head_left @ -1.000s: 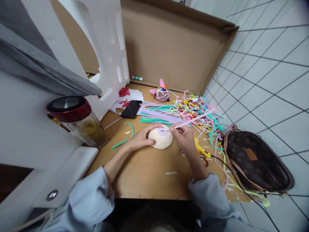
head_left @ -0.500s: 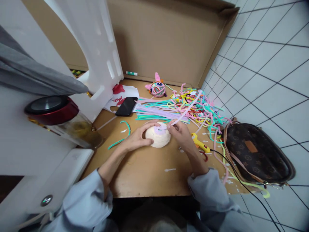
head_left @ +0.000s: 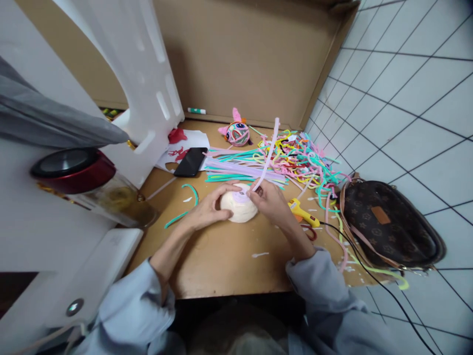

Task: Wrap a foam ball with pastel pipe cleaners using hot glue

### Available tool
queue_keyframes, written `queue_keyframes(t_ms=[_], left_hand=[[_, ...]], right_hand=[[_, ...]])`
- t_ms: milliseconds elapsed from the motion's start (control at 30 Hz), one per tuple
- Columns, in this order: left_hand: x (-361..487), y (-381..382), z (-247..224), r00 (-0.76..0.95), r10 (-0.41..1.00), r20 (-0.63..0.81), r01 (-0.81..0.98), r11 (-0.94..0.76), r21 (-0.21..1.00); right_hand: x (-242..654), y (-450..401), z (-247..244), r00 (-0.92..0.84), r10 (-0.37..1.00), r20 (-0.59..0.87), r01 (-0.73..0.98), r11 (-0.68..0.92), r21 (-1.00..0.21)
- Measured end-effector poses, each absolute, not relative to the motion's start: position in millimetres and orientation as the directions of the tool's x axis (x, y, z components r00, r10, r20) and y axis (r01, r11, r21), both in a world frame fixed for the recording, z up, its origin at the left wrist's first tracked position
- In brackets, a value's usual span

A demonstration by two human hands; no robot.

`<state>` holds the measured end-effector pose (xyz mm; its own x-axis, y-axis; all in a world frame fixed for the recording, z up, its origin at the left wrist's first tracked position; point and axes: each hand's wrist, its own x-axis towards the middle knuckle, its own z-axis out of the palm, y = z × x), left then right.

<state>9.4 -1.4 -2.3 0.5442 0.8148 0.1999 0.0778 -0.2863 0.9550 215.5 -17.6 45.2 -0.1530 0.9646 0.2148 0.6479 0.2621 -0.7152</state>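
Note:
A cream-coloured ball rests on the table in front of me, with a ring of lilac pipe cleaner on its top. My left hand grips the ball from the left, thumb at the front and fingers over the upper side. Between thumb and fingers, my right hand pinches a lilac pipe cleaner against the top of the ball; its free end sticks up and away. Just right of that wrist lies a yellow glue gun with a black cord.
Straight pipe cleaners lie behind the ball, beside a tangled coloured heap. Also around are a phone, a decorated pink-eared ball, a bent green pipe cleaner, a glass bottle and a brown handbag.
The free end of the lilac pipe cleaner has swung from leaning right to nearly upright. My right hand has turned slightly with it; the left keeps its hold. The whole view has shifted a little.

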Motion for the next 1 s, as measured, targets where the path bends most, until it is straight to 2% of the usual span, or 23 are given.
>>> queue_keyframes(t_ms=[500, 633, 867, 1000], left_hand=[[14.0, -1.8, -10.9, 0.536, 0.826, 0.175, 0.039, -0.231, 0.972], [16.1, -4.3, -11.7, 0.535, 0.829, 0.164, 0.052, -0.227, 0.973], [19.7, -4.6, -12.0, 0.466, 0.867, 0.175, 0.108, -0.252, 0.962], [22.2, -4.2, -12.2, 0.443, 0.879, 0.174, 0.103, -0.243, 0.965]], right_hand=[[207.9, -21.5, 63.1, -0.249, 0.953, 0.173, 0.858, 0.300, -0.418], [208.8, -23.6, 66.3, -0.248, 0.955, 0.161, 0.856, 0.294, -0.426], [211.4, -23.7, 71.9, -0.287, 0.956, 0.061, 0.783, 0.271, -0.560], [210.7, -22.8, 73.4, -0.286, 0.957, 0.038, 0.775, 0.254, -0.579]])
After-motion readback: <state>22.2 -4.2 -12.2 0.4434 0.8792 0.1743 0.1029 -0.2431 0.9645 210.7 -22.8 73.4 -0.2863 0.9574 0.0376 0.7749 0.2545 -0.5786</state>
